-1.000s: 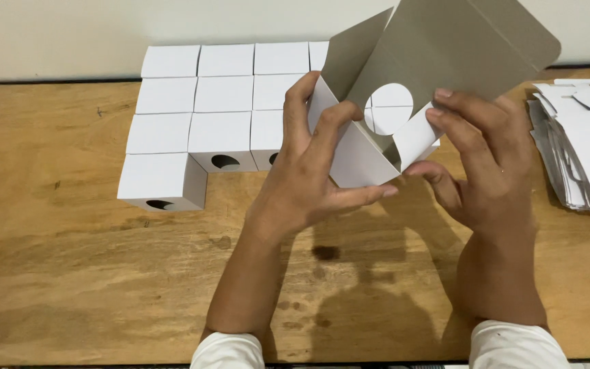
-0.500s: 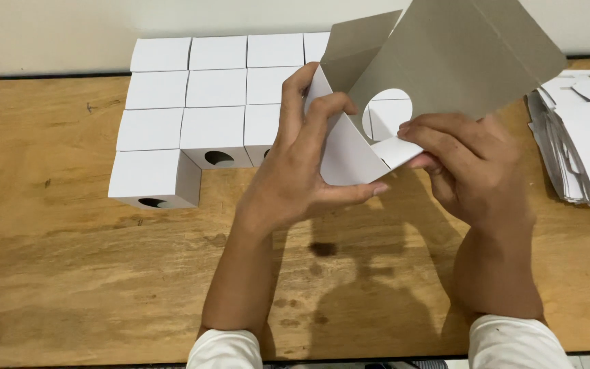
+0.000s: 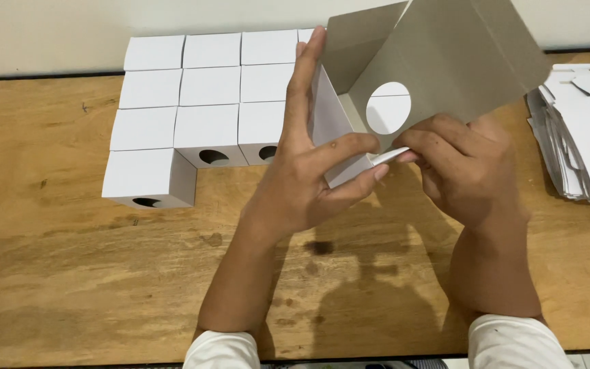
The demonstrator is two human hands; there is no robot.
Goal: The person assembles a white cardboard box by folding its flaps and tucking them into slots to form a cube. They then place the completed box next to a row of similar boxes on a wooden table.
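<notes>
sleeves: two white cuffs (image 3: 221, 348) at the bottom edge of the view, nearest the camera, one on each forearm
table: a worn wooden table (image 3: 69, 273) with dark stains, bare in front of the wrists
left hand: the left hand (image 3: 302, 174) is raised above the table, fingers stretched up along the white outer side of the half-folded box, thumb pressed across its lower corner; it is closed on the box
right hand: the right hand (image 3: 469, 167) sits just beside the left, fingertips pinching a small white flap at the lower edge of the box; it too grips the box
half-folded box: a half-folded box (image 3: 445, 55) of card, grey inside and white outside, held up off the table between both hands, open and tilted toward the camera, with a round hole cut through one panel
finished boxes: white cube boxes (image 3: 209, 89) packed edge to edge in rows on the table, behind and left of the hands; the front ones show dark round holes low on their near faces
flat stack: a pile of unfolded white card blanks (image 3: 585, 130) lies at the right edge of the table, apart from the hands
wall: a pale wall (image 3: 42, 34) runs behind the table, farthest away
</notes>
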